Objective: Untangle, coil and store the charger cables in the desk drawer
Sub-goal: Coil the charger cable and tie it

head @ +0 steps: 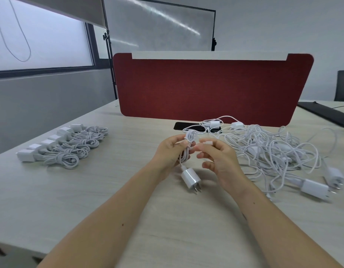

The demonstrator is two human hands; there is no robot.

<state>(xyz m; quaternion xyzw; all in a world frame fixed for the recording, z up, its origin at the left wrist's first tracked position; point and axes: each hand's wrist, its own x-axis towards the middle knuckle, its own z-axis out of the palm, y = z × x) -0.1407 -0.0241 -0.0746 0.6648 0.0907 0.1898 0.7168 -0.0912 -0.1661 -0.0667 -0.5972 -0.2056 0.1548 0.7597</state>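
Surface: a pale wood-grain desk top [90, 200] spans the view.
Room: a frosted window [51, 39] is at the left; a dark red fabric divider panel [211, 88] stands along the desk's far edge.
Done pile: a row of coiled white charger cables with square plugs [70, 146] lies at the left, well apart from the hands.
Left: the left hand [169, 153] has its fingers curled round a bundled white charger cable [188, 144]; the cable's round white plug [190, 177] hangs below the hand.
Right: the right hand [219, 161] pinches the bundle's loose end narrowly between thumb and forefinger, with the other fingers loosely bent.
Tangle: a heap of tangled white cables and plugs [273, 151] lies near the right hand.
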